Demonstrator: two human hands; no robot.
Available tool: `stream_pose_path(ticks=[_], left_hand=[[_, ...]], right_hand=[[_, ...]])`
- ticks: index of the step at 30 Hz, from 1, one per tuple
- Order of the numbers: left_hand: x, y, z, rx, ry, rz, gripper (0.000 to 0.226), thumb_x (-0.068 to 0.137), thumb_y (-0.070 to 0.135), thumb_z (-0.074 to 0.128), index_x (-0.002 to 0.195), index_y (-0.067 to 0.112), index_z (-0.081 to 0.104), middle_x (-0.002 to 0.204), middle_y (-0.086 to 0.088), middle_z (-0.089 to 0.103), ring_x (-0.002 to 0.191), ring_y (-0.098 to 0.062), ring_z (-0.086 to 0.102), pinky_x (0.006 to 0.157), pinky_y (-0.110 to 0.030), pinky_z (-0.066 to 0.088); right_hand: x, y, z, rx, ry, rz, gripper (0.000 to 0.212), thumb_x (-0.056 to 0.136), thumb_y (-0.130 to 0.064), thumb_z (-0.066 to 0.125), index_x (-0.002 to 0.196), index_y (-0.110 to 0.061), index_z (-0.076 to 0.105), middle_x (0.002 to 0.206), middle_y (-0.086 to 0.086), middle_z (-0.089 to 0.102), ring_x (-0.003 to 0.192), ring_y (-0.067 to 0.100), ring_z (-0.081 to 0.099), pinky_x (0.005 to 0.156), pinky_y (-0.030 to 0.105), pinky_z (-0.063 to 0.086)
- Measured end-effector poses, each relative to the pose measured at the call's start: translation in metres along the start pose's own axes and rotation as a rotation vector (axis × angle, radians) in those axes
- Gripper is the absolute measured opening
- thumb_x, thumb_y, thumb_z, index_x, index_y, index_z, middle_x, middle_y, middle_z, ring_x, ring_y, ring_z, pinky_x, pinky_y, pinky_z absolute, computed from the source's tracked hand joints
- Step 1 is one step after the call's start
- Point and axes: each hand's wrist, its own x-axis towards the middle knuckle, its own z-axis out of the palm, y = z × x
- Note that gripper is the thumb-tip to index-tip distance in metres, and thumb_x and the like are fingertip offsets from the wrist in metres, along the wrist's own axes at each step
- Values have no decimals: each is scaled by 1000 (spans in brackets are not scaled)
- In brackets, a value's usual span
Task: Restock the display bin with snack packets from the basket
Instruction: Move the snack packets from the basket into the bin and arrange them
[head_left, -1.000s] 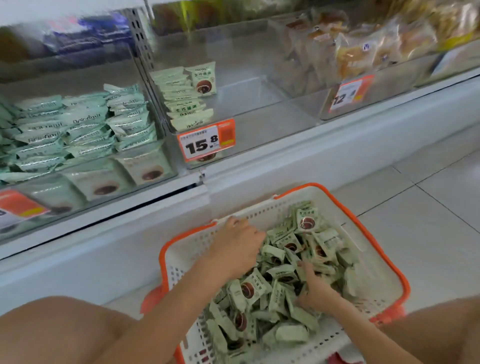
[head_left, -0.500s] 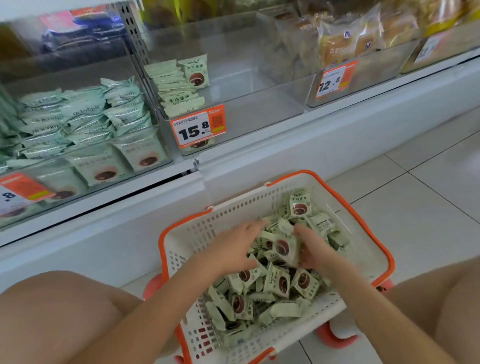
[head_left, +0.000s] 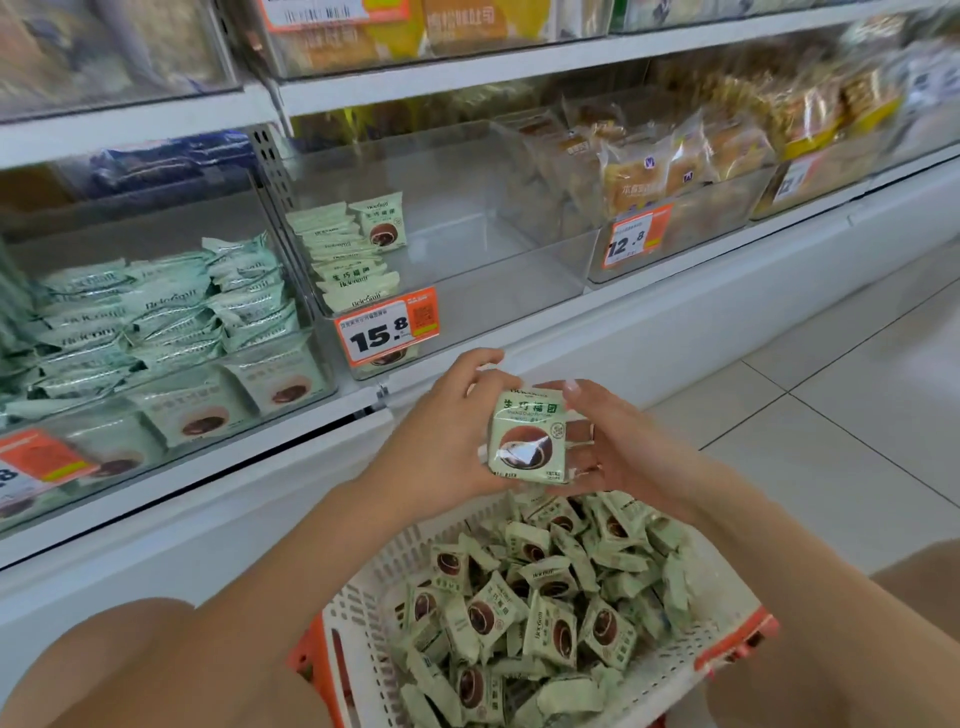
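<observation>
We hold a stack of packets (head_left: 527, 439) clamped between our left hand (head_left: 441, 441) and right hand (head_left: 628, 447) fingers, basket (head_left: 363, 613) below them.

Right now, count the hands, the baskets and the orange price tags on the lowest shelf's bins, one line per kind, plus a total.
Hands: 2, left hand and right hand
Baskets: 1
Orange price tags: 4
Total: 7

The packets (head_left: 527, 439) are glossy pale-green film that catches glare. The bin (head_left: 519, 270) is clear, smooth plastic. The basket (head_left: 363, 597) is matt white perforated plastic with an orange rim. The floor (head_left: 857, 415) is smooth, lightly shiny tile.
</observation>
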Motion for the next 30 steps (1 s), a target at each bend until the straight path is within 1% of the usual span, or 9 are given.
stream_pose_path(ticks=[2, 5, 8, 10, 15, 18, 23, 27, 30], left_hand=[[4, 0, -1, 123, 38, 47, 76, 63, 51, 79, 125, 15, 52, 134, -2, 46, 119, -21, 50, 97, -35, 36], [14, -7, -11, 251, 159, 67, 78, 60, 50, 80, 124, 12, 55, 114, -5, 64, 105, -27, 60, 91, -29, 29], [21, -23, -37, 225, 289, -122, 93, 66, 32, 85, 143, 10, 37, 125, -12, 60, 117, -31, 53, 102, -35, 32], [24, -44, -51, 382, 362, -207, 89, 68, 25, 84, 143, 8, 38, 131, -17, 56, 125, -33, 49, 109, -40, 28], [30, -82, -67, 593, 213, -285, 85, 70, 36, 81, 140, 7, 43, 144, -13, 44, 141, -29, 29, 115, -40, 3], [36, -93, -70, 650, 189, -269, 80, 75, 42, 75, 141, 11, 42, 147, -10, 40, 144, -26, 22, 115, -37, -10], [39, -105, -66, 730, 165, -244, 65, 65, 43, 79, 118, 9, 64, 125, -12, 61, 129, -30, 47, 113, -50, 12], [38, -109, -63, 734, 199, -192, 55, 73, 39, 69, 120, 12, 61, 127, -9, 60, 128, -28, 46, 115, -50, 12], [36, -109, -63, 733, 202, -191, 51, 76, 39, 63, 121, 14, 59, 128, -7, 58, 128, -26, 44, 115, -48, 9]], right_hand=[[5, -10, 5, -186, 80, -104, 32, 80, -33, 69, 110, -23, 61, 95, 12, 69, 81, 22, 71, 66, 33, 57], [22, -42, 7, -336, 116, -184, 20, 81, -9, 70, 100, -12, 66, 85, 13, 66, 72, 19, 68, 59, 25, 57], [49, -96, 0, -454, 227, -345, 20, 80, -7, 71, 99, -12, 65, 87, 11, 69, 82, 24, 68, 67, 28, 58], [75, -135, -2, -557, 320, -478, 22, 80, -11, 72, 101, -14, 64, 94, 7, 70, 88, 22, 69, 73, 33, 59], [180, -181, 15, -834, 365, -621, 20, 78, -14, 75, 97, -17, 68, 98, 2, 68, 92, 19, 65, 87, 40, 53], [241, -179, 31, -975, 360, -577, 26, 82, -13, 72, 107, -9, 68, 110, 8, 68, 100, 21, 62, 89, 28, 48], [313, -172, 38, -925, 407, -570, 30, 81, -9, 72, 111, -7, 66, 120, 9, 63, 110, 24, 59, 91, 27, 46], [346, -168, 44, -945, 357, -567, 35, 76, -6, 75, 110, -4, 67, 119, 8, 63, 101, 19, 56, 86, 18, 41], [360, -153, 46, -909, 358, -584, 46, 71, -4, 77, 113, -6, 58, 105, 8, 57, 91, 17, 51, 76, 24, 42]])
